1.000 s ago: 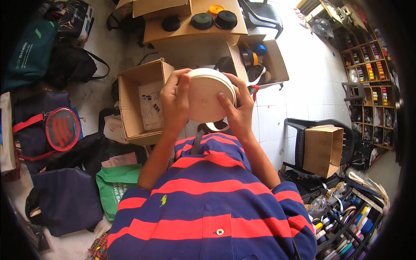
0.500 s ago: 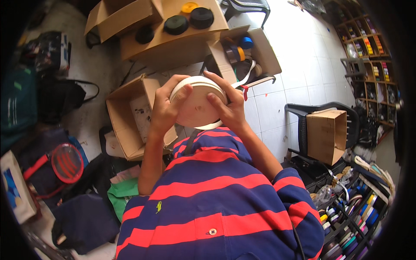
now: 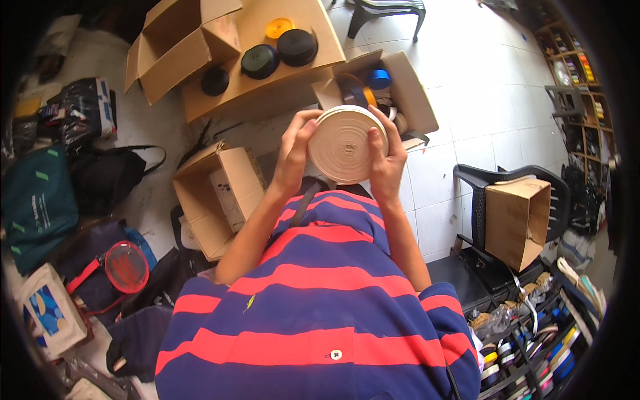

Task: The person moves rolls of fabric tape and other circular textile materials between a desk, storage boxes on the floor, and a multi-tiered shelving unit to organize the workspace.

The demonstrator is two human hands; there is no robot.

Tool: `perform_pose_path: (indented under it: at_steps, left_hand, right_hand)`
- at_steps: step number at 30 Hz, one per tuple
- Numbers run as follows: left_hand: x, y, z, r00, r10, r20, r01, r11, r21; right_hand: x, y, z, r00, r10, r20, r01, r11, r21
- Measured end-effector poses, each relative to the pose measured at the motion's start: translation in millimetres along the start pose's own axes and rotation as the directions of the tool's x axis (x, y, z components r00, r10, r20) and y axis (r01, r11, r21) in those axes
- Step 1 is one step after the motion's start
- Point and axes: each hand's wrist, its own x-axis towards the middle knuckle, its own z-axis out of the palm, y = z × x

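Between both hands I hold a wide roll of cream webbing tape, its flat coiled face turned up toward me. My left hand grips its left rim, with the thumb along the edge. My right hand clasps the right side, thumb pressed on the coiled face and fingers behind the rim. The roll hangs in the air in front of an open cardboard box with more rolls inside, a blue roll among them. No loose tape end shows.
Black rolls and a yellow roll lie on a brown table. An open carton stands at left. A black chair carrying a cardboard box is at right, near a rack of ribbon spools. Bags lie far left.
Both hands have moved right with the roll. Its loose white tape strip, visible before at the roll's lower edge and right side, no longer shows. My right thumb has shifted toward the rim.
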Motion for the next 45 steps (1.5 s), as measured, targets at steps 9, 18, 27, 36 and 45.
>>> perform_pose_path:
  at_steps: [9, 18, 27, 36, 45]
  left_hand:
    - [35.3, -34.6, -11.4, 0.888, 0.003, -0.459, -0.098, 0.978, -0.183]
    - [104.0, -41.0, -102.8, 0.975, -0.011, -0.222, 0.002, 0.999, -0.037]
    - [262.3, -81.4, -243.7, 0.901, 0.341, 0.269, -0.342, 0.177, 0.923]
    - [234.0, -73.7, -282.8, 0.966, 0.240, 0.092, -0.204, 0.497, 0.844]
    - [164.4, -61.9, -296.6, 0.996, 0.090, 0.010, -0.057, 0.532, 0.845]
  right_hand:
    - [20.1, 26.6, 77.1, 0.997, 0.015, -0.078, -0.018, 0.999, -0.040]
    - [66.4, 83.4, 136.6, 0.987, 0.160, -0.009, -0.160, 0.987, 0.005]
    - [119.4, 156.1, 189.9, 0.949, 0.313, -0.044, -0.314, 0.949, -0.016]
    - [130.7, 187.7, 236.7, 0.957, 0.176, -0.232, -0.250, 0.904, -0.348]
    - [174.2, 235.0, 320.2, 0.868, 0.139, -0.476, -0.336, 0.872, -0.357]
